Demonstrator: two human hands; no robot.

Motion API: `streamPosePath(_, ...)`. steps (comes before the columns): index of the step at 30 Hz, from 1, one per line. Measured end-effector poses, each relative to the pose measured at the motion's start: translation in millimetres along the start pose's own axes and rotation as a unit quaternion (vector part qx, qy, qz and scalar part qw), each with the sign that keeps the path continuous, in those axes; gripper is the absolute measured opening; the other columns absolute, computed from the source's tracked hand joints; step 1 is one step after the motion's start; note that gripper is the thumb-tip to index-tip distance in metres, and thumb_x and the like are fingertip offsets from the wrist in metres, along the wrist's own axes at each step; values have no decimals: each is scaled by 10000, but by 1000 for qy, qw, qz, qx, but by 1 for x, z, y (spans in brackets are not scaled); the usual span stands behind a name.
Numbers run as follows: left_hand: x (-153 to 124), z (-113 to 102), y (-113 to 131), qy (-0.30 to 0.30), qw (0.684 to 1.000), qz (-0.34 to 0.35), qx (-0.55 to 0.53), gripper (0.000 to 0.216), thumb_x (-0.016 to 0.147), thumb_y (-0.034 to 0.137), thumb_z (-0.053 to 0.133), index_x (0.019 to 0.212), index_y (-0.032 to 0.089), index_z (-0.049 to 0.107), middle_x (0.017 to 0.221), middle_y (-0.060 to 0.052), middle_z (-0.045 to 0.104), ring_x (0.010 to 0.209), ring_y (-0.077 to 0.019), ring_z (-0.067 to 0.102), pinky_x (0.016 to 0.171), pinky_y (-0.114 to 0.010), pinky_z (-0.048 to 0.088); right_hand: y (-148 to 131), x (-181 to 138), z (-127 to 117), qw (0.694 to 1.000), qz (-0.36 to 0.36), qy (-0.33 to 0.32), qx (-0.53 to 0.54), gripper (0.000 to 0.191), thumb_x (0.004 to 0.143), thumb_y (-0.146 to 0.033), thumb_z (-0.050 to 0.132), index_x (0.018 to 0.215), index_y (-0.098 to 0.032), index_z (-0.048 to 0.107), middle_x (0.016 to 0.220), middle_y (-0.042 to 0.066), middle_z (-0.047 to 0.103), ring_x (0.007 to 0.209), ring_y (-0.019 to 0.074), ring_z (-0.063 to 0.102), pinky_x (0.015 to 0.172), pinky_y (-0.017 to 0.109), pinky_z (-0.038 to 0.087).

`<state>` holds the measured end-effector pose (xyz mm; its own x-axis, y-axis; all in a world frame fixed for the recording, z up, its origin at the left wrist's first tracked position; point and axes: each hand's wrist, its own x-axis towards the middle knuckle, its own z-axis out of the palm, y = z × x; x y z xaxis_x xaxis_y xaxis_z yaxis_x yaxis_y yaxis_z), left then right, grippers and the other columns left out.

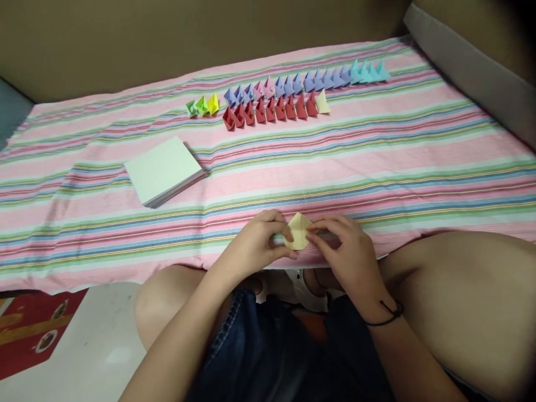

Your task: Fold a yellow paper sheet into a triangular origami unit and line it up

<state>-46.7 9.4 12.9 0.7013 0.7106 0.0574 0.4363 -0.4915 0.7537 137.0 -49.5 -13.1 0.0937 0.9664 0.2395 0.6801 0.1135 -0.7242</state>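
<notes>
A small pale yellow folded paper [298, 230] rests at the near edge of the striped cloth [377, 156]. My left hand [256, 245] pinches its left side with curled fingers. My right hand [347, 254], a black band on its wrist, pinches the right side. Both hands are closed on the paper, which they partly cover. A stack of square paper sheets [163, 170], pale green on top, lies to the far left of my hands.
Two rows of several finished folded paper boats stand at the back: green, purple, pink and teal ones [293, 85], and red ones [270, 110] ending in a pale yellow one [322, 103]. My bare knees flank the hands. A grey cushion edge [469, 72] runs at right.
</notes>
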Motion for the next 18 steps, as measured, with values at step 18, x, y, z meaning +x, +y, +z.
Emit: streamPosePath(18, 3, -11, -4, -31, 998, 49, 15, 127, 857, 97, 540, 786, 183, 601, 861, -23, 626, 898, -173, 561, 825, -296, 434, 6, -2, 7, 997, -71, -2, -32, 270, 833, -103, 577, 1036, -235, 696, 968, 61, 634, 933, 244, 533, 821, 432, 458)
